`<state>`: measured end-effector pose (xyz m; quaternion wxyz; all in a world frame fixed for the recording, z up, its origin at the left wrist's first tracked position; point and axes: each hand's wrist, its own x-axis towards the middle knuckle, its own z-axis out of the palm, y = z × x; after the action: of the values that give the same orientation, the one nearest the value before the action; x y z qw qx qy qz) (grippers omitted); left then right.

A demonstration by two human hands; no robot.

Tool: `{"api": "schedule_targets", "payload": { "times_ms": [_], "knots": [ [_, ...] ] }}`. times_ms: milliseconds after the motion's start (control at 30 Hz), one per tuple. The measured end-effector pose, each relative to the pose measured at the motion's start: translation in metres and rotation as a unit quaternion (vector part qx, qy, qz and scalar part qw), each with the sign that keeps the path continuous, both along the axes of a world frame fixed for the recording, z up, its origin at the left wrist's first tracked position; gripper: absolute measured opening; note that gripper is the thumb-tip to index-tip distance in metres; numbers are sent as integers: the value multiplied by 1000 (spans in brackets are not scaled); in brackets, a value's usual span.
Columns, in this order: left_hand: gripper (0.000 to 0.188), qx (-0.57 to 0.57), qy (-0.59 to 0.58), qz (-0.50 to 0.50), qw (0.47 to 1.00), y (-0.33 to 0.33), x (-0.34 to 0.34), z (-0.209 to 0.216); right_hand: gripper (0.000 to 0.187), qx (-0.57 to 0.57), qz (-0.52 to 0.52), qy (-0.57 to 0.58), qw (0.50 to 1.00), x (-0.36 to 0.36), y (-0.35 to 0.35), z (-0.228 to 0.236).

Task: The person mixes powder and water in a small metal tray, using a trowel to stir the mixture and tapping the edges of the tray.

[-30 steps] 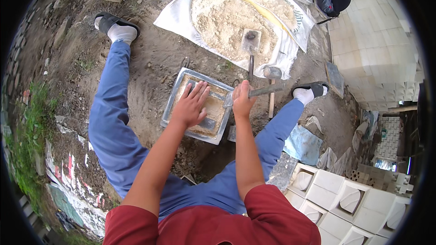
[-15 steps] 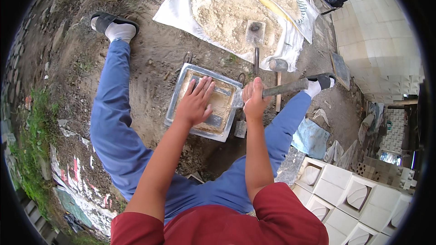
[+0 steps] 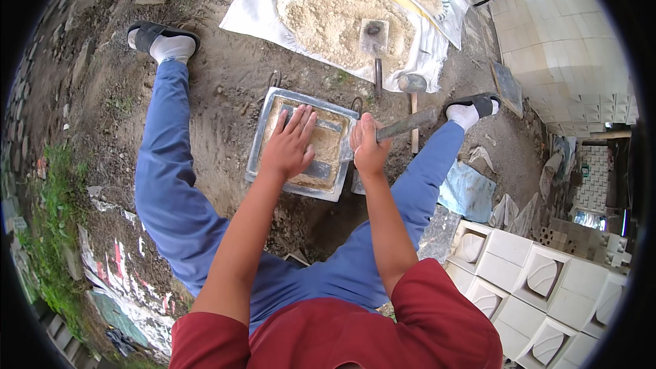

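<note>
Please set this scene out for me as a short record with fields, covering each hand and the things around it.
Left hand: palm down over the square frame
Right hand: closed around the handled tool, whose flat end is at the frame's right side
Square frame: on the ground, holding pale fill and grey flat pieces
Beyond frame: pale heap on a white sack, small shovel on the heap, mallet at the sack's near edge
Lower right: pale blocks

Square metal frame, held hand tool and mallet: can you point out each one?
Square metal frame (image 3: 309, 193): head view, on its near rim.
Hand tool (image 3: 408, 124): head view, on its handle.
Mallet (image 3: 413, 83): head view, on its head.
</note>
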<state>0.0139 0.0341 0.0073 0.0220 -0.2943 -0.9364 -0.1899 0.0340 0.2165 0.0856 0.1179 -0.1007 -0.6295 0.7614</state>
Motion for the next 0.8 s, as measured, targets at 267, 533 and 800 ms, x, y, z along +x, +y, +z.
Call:
{"api": "schedule_targets", "payload": {
  "times_ms": [267, 533, 800],
  "knots": [
    [77, 0, 4, -9, 1000, -2, 2, -2, 49, 47, -10, 9, 999, 20, -9, -21],
    [75, -2, 0, -2, 1000, 1, 4, -1, 48, 53, -18, 26, 998, 53, -21, -12],
    [74, -5, 9, -6, 1000, 0, 3, -2, 49, 21, -21, 103, 994, 71, -15, -2]
  ]
}}
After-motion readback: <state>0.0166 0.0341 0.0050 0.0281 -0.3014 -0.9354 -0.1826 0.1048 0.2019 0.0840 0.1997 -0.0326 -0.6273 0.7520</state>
